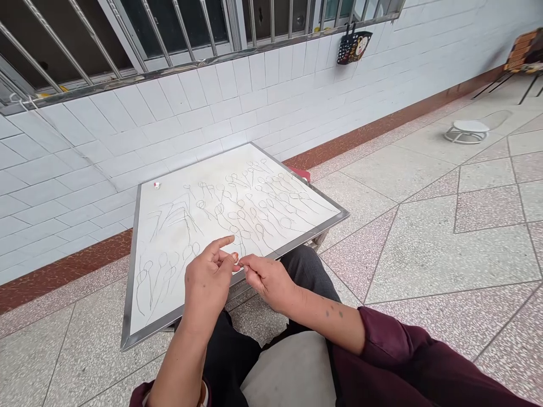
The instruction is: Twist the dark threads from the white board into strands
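Both hands meet above the near edge of a white square table point(165, 195) with a metal rim. My left hand point(210, 274) pinches with thumb and fingers, its index finger stretched out over the tabletop. Against its fingertips, my right hand point(269, 280) is closed in a pinch too. What lies between the fingertips is too small and covered to make out. Many thin dark wires with a loop at one end point(235, 229) lie spread over the table. To their left is a group of bent wires without clear loops point(169, 215).
A small white and red object point(157, 185) sits near the table's far left corner. A tiled wall point(190, 113) with barred windows point(182, 28) runs behind. A dotted bag point(354, 46) hangs there. A white low stool point(466, 130) and a chair point(520, 53) stand to the right.
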